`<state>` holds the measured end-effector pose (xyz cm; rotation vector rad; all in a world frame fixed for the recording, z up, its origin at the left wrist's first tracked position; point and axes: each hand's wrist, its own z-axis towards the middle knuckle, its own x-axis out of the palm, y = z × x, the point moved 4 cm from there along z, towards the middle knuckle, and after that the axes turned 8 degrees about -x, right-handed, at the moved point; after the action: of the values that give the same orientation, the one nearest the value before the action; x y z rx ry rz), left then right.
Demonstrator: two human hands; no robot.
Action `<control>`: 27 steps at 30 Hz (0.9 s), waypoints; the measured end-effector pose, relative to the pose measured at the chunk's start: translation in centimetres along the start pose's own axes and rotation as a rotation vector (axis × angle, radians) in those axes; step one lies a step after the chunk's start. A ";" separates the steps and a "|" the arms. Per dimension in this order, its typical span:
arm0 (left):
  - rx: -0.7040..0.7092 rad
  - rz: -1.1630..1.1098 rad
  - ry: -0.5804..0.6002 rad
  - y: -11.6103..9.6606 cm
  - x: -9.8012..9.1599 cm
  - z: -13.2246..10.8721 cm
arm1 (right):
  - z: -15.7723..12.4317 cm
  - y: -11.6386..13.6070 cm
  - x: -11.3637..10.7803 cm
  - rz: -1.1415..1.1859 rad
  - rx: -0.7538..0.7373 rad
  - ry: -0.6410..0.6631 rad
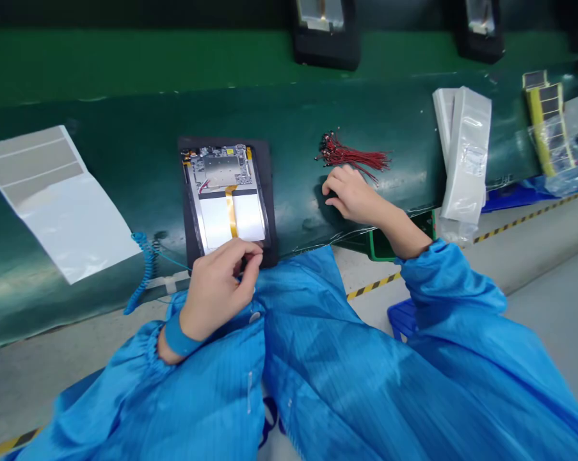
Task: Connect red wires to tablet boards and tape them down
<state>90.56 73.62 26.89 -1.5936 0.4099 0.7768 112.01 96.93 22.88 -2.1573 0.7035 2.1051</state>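
An opened tablet [250, 214] lies on a dark mat [268, 186], showing its circuit board [221, 169], silver battery and a strip of amber tape [231, 211]. At the tablet's near edge is my left hand [221, 282], thumb and forefinger pinched together. Whatever sits between those fingertips is too small or hidden to name. My right hand [353, 194] hovers just on the near side of a bundle of red wires [358, 157] with small black ends. Its fingers are loosely curled, with a small gap between thumb and forefinger and nothing visible in it.
A sheet of grey stickers [72, 205] lies left, beside a blue coiled cord [148, 272] near my wristband [179, 336]. White packets [468, 153] and yellow-edged strips [550, 128] lie right. Black trays [327, 48] line the far side. A green bin [379, 246] stands below the bench edge.
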 end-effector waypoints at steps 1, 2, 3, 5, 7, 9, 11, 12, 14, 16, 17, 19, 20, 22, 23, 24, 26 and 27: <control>-0.032 -0.032 0.018 0.1 -0.3 -0.3 | -0.1 -0.4 0.2 0.008 -0.013 0.018; -0.069 -0.069 0.041 0.2 -0.4 -0.6 | -0.2 -0.6 0.3 0.015 -0.028 0.032; -0.110 -0.110 0.067 0.4 -0.4 -0.7 | -0.1 -0.5 0.4 0.024 -0.044 0.039; -0.184 -0.186 0.100 0.5 0.1 -0.7 | 0.3 0.6 0.4 0.054 -0.087 0.035; -0.240 -0.259 0.101 0.4 0.9 0.0 | 1.1 2.9 0.2 0.123 -0.157 0.017; -0.266 -0.331 0.091 0.1 1.7 1.1 | 2.1 5.7 -0.1 0.210 -0.231 0.001; -0.263 -0.366 0.091 -0.1 2.1 2.1 | 3.0 8.1 -0.3 0.285 -0.277 -0.002; -0.254 -0.357 0.089 -0.2 2.2 2.5 | 3.4 9.1 -0.3 0.320 -0.286 -0.001; -0.238 -0.304 0.072 -0.1 1.9 2.9 | 3.9 10.6 -0.2 0.395 -0.285 -0.003; -0.244 -0.287 0.047 0.2 1.4 3.0 | 4.1 11.7 -0.2 0.485 -0.265 -0.029; -0.260 -0.313 0.036 0.4 1.1 2.9 | 4.2 12.2 -0.2 0.528 -0.251 -0.055; -0.309 -0.414 0.040 0.8 0.8 2.7 | 4.1 13.1 -0.1 0.588 -0.224 -0.124; -0.335 -0.466 0.051 1.0 0.6 2.5 | 4.0 13.5 -0.1 0.601 -0.214 -0.156; -0.378 -0.522 0.068 1.4 0.4 2.0 | 4.0 14.1 0.2 0.603 -0.196 -0.199; -0.391 -0.523 0.061 1.6 0.2 1.6 | 4.1 14.3 0.5 0.602 -0.188 -0.201; -0.399 -0.508 0.037 1.9 -0.1 1.2 | 4.1 14.4 0.8 0.606 -0.177 -0.192; -0.409 -0.449 -0.030 2.7 -0.6 0.3 | 4.2 14.3 1.4 0.632 -0.150 -0.157; -0.411 -0.415 -0.054 3.1 -0.8 -0.2 | 4.2 14.2 1.7 0.654 -0.137 -0.140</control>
<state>88.00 72.73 25.19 -1.9497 -0.1339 0.6025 103.12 85.17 24.82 -1.9916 1.4432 2.6298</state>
